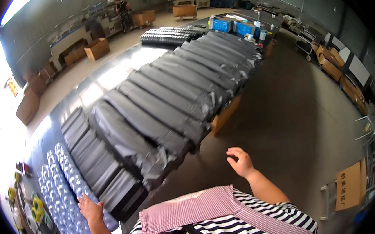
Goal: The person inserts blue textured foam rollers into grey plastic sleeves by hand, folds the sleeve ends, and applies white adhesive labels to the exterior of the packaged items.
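My left hand [90, 207] is at the near left of the long table, fingers outstretched. It rests on or just above long pale-blue rolls with rows of round knobs [61, 193]; I cannot tell whether it touches them. Beside them lies a row of dark grey wrapped blocks [93, 162]. Farther right, several long bundles in dark plastic film [151, 106] lie side by side, with crumpled ends over the table's near edge. My right hand [241, 162] hangs in the air over the dark floor, fingers slightly bent and apart from the thumb, holding nothing.
Black ridged rolls [168, 36] and blue boxes [233, 25] sit toward the table's far end. Yellow tape rolls [37, 207] are at the left edge. Cardboard boxes [351, 185] and a wheeled cart [307, 41] stand along the right. A person [123, 14] stands at the back.
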{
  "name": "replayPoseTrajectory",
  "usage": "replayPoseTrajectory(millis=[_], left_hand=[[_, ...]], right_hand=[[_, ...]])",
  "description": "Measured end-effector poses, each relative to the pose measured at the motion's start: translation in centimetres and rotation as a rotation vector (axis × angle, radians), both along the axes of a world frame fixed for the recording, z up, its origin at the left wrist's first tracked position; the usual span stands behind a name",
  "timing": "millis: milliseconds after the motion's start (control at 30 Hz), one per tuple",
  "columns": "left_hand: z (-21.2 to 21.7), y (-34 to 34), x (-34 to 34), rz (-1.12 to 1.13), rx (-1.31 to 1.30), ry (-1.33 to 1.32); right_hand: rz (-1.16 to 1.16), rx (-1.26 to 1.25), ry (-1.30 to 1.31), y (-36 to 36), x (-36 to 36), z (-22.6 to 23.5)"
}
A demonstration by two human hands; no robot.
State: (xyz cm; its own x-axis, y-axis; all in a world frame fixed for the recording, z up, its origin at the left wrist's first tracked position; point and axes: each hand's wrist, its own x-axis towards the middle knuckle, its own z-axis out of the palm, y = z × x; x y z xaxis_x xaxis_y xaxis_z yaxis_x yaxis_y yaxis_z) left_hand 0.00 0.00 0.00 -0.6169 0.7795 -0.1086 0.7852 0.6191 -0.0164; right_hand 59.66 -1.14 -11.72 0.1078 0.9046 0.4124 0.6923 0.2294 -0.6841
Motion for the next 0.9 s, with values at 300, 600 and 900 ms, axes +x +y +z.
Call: replayPoseTrajectory(millis=[300, 600, 900], left_hand=[[3.2, 17.2, 36.8, -0.748, 0.188, -0.379], [3.4, 32.5, 50.9, -0.963, 0.153, -0.302], [3.2, 48.8, 69.7, -1.404, 0.147, -0.386]], right_hand=[[-0.046, -0.112, 0.166, 5.4, 21.2, 4.1], [-0.193, -0.098, 0.242, 14.4, 32.9, 2.1], [-0.528, -0.122, 0.467, 22.9, 49.8, 4.8]])
